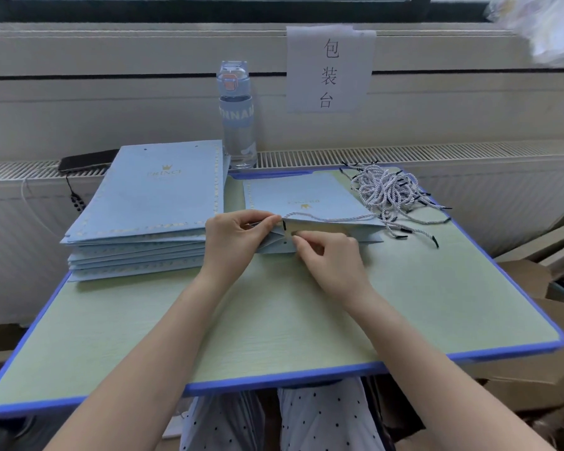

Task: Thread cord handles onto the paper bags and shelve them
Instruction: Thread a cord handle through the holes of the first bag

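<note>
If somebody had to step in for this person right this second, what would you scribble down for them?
Left hand: pinches the mouth edge of the bag, where a cord ends in a black tip.
Right hand: pinches the same mouth edge, just below.
Things: the bag lies flat mid-table. The stack of flat bags is to its left and the loose cords to its right.
Done: one cord lies along this bag's edge; whether it is through a hole is unclear.
Left: finish this bag's handles, do the stack, then shelve. No shelf is in view.
</note>
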Demonstrator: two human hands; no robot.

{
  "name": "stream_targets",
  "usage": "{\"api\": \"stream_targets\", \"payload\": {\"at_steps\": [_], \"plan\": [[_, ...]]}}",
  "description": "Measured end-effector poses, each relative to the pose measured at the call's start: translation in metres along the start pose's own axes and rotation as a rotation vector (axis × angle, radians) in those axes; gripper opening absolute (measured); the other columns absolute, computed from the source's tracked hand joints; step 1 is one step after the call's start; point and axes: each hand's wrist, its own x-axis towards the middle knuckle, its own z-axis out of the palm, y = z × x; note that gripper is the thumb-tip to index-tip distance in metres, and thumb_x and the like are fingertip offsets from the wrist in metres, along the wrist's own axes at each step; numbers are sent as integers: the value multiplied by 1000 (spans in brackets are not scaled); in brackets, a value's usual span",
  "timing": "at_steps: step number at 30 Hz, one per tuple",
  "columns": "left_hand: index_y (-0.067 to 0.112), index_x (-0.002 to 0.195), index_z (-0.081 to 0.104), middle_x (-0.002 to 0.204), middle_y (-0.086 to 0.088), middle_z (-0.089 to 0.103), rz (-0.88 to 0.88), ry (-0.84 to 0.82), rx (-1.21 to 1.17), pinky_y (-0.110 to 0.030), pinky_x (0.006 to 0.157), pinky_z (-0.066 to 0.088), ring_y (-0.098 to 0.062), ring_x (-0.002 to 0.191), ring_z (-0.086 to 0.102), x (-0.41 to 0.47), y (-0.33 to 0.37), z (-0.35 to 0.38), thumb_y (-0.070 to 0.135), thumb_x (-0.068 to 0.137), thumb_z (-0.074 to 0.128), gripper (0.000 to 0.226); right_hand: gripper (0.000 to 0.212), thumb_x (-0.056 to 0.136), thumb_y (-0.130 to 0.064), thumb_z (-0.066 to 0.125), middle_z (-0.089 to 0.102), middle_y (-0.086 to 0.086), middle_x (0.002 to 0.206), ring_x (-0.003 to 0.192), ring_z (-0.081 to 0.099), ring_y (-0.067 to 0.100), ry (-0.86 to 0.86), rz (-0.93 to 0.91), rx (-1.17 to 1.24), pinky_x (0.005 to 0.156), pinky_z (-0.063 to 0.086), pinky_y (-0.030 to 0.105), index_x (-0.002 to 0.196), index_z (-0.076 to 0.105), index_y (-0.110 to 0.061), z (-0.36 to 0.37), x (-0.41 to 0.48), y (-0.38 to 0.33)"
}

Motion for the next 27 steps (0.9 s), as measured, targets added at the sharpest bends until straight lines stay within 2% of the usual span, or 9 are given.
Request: {"api": "stream_targets", "payload": {"at_steps": [1, 4, 9, 13, 16, 19, 23, 25, 27], "plan": [[36, 70, 70, 62, 22, 67, 2, 5, -5, -22, 64, 53, -1, 58, 64, -1, 1, 0, 19, 79, 76, 21, 24, 91, -28, 59, 69, 3, 67, 55, 56, 12, -29, 55, 32, 67, 48, 28, 77, 72, -14, 3, 3, -3], [35, 68, 69, 59, 25, 65, 7, 7, -3, -13, 61, 48, 5, 56, 60, -2, 4, 2, 15, 80, 75, 24, 33, 92, -35, 57, 66, -1, 60, 42, 51, 9, -25, 208, 188, 56, 42, 27, 68, 68, -15, 12, 12, -10], [33, 68, 71, 60, 21, 67, -5, 3, -18, -23, 64, 55, 0, 56, 61, -3, 2, 3, 15, 80, 75, 22, 23, 84, -25, 64, 56, -13, 43, 45, 46, 4, 111, 371, 350, 61, 38, 27, 62, 68, -23, 26, 18, -12], [33, 68, 70, 59, 22, 66, -8, 13, -22, -22, 64, 52, 2, 56, 60, -2, 0, 3, 15, 80, 75, 22, 11, 80, -21, 65, 57, -13, 50, 56, 53, 9, 103, 388, 270, 66, 44, 24, 72, 73, -22, 24, 14, -8], [33, 68, 70, 59, 23, 66, -17, 16, -18, -19, 63, 49, 3, 56, 60, 0, -2, 2, 16, 80, 75, 21, 12, 81, -25, 68, 66, -9, 67, 60, 56, 4, 55, 351, 209, 74, 50, 26, 87, 77, -20, 19, 4, -4], [34, 69, 70, 60, 25, 65, 7, 6, 4, -15, 62, 48, 5, 57, 60, 0, -3, 2, 17, 80, 75, 21, 21, 83, -31, 69, 65, -12, 63, 50, 53, -3, 69, 266, 199, 69, 51, 26, 99, 74, -20, 7, -7, -2], [30, 73, 72, 62, 24, 67, -7, 0, -1, -11, 64, 47, 1, 59, 61, 0, -5, 3, 17, 81, 74, 16, 14, 86, -22, 67, 62, -10, 59, 55, 53, 8, 312, 15, -32, 66, 43, 19, 97, 74, -21, -26, -10, 8], [27, 74, 73, 63, 24, 67, -12, -7, 8, -9, 64, 45, 4, 60, 61, 0, -5, 3, 16, 80, 74, 13, 15, 87, -14, 64, 67, -4, 72, 59, 53, 13, 391, -44, -146, 66, 40, 22, 98, 74, -17, -48, 3, 20], [25, 74, 74, 63, 24, 66, -1, -20, 21, -7, 63, 44, 7, 60, 61, -1, -5, 3, 16, 80, 75, 11, 24, 91, -7, 56, 69, 5, 99, 77, 58, 22, 305, -72, -258, 77, 40, 24, 109, 69, -12, -68, 25, 37]]}}
